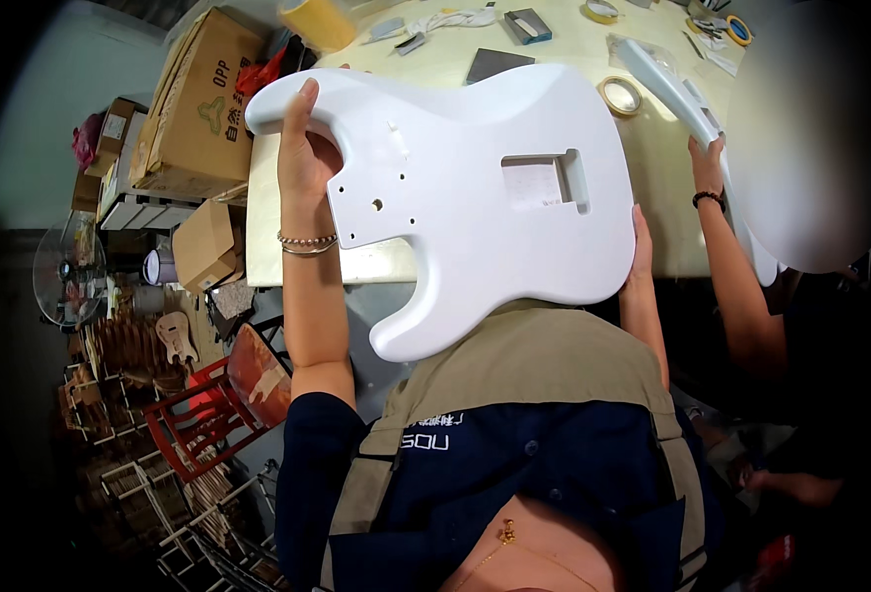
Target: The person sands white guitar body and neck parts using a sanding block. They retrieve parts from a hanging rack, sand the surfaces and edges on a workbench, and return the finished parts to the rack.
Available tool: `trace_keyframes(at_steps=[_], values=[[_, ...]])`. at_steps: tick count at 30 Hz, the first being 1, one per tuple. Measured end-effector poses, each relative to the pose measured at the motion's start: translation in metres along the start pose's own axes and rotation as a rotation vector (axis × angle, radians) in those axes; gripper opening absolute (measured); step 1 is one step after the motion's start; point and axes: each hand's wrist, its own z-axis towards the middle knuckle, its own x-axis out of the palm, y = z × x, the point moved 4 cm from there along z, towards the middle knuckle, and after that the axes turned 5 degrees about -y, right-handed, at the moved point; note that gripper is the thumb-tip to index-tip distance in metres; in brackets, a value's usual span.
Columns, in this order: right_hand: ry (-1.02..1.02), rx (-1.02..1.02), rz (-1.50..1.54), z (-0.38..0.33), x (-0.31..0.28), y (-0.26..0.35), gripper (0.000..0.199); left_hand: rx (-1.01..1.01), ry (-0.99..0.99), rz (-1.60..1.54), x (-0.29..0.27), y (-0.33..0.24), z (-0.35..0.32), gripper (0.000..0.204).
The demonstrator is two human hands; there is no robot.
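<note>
A white electric guitar body (465, 217) is held up in front of my apron, over the near edge of the table. Its broad face is turned towards me, with several small screw holes and a rectangular cavity (539, 183). My left hand (309, 153) grips it at the left, in the curve beside the upper horn, thumb lying over the face. Along the right edge, my right hand (641, 247) supports the rounded end; most of its fingers are hidden behind the body.
The pale table (672, 232) carries masking tape (620, 96), a dark grey sheet (497, 65) and small tools. On the right, a co-worker's hand (709, 163) holds another pale guitar body (667, 89). Cardboard boxes (193, 109), a red chair (193, 419) and a fan (68, 268) stand at the left.
</note>
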Motion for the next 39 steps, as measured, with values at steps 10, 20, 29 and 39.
trace_keyframes(at_steps=[10,20,29,39], values=[[0.090,0.227,0.079,0.015,0.017,-0.001,0.040,0.535,0.182,-0.051,0.026,-0.018,0.007,0.062],[0.436,-0.149,0.391,0.002,0.069,0.002,0.053,0.304,-0.114,0.047,-0.073,-0.097,0.018,0.050],[-0.090,-0.490,-0.389,0.063,0.063,0.023,0.047,-0.187,-0.880,0.093,-0.137,0.041,-0.018,0.058],[-0.271,-0.342,-1.058,0.124,0.002,0.007,0.050,-0.526,-1.088,0.110,-0.186,0.166,-0.096,0.051]])
